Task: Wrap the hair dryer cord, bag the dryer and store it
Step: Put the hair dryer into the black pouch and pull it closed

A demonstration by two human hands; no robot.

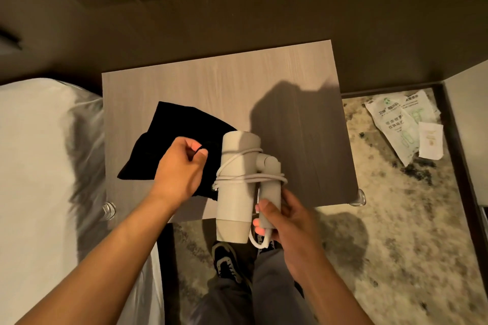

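A white hair dryer (235,192) with its handle folded is held over the near edge of the wooden table (264,82). Its white cord (248,179) is wound several turns around the barrel and handle. My right hand (285,221) grips the handle from below. A black cloth bag (174,126) lies flat on the table's left half, partly under the dryer. My left hand (179,166) rests on the bag and pinches a black edge or drawstring of it between thumb and fingers.
A bed with white bedding (39,166) runs along the left of the table. Patterned carpet (396,219) spreads to the right, with white paper packets (404,124) lying on it. Clear bumpers (357,199) sit on the table's near corners. My shoes (227,258) are below.
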